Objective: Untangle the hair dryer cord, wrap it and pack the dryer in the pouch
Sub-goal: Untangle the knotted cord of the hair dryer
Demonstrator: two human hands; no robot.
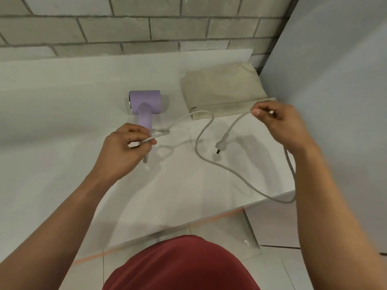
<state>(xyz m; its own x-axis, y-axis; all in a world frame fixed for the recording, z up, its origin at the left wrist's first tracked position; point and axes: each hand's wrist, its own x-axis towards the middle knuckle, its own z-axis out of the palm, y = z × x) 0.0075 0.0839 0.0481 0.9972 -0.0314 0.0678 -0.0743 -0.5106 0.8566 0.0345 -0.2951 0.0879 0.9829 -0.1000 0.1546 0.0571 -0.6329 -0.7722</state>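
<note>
The fingers (134, 141) of the left hand (123, 151) are curled closed around a small loop of the grey cord (201, 155), pinching it where it lies over the handle of the lilac hair dryer (144, 103). The dryer lies flat on the white table (62, 101), its barrel just beyond those fingers, its handle running under them. The right hand (282, 124) has its thumb and fingertips (256, 111) pressed together on the cord near the plug end, lifted off the table. Below that pinch the plug (222, 143) dangles. Between the 2 hands the cord sags in a long slack curve and hangs past the table's near edge. The beige pouch (224, 91) lies flat just beyond the right fingertips.
</note>
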